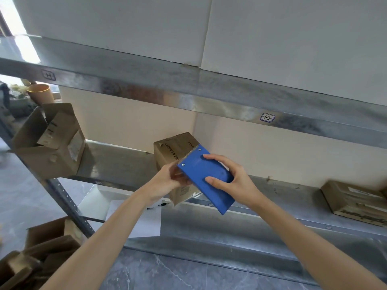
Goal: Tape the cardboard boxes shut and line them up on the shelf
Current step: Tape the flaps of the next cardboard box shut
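Observation:
A small brown cardboard box (pixel 173 151) stands on the metal shelf (pixel 117 160), near its middle. A blue tape dispenser (pixel 207 176) lies tilted against the box's front, its toothed edge at the box's top. My right hand (pixel 232 178) grips the dispenser from the right side. My left hand (pixel 165 183) is at the box's lower front, fingers pinching a strip of brown tape beside the dispenser. An open cardboard box (pixel 50 143) with raised flaps sits at the shelf's left end. A flat closed box (pixel 354 201) lies at the right end.
An upper shelf beam (pixel 188 97) with labels runs overhead. A lower shelf level (pixel 230 233) holds a white paper sheet (pixel 144 220) and a pen (pixel 158 206). More open cardboard boxes (pixel 41 248) lie on the grey floor at lower left. A pot (pixel 40 93) stands behind.

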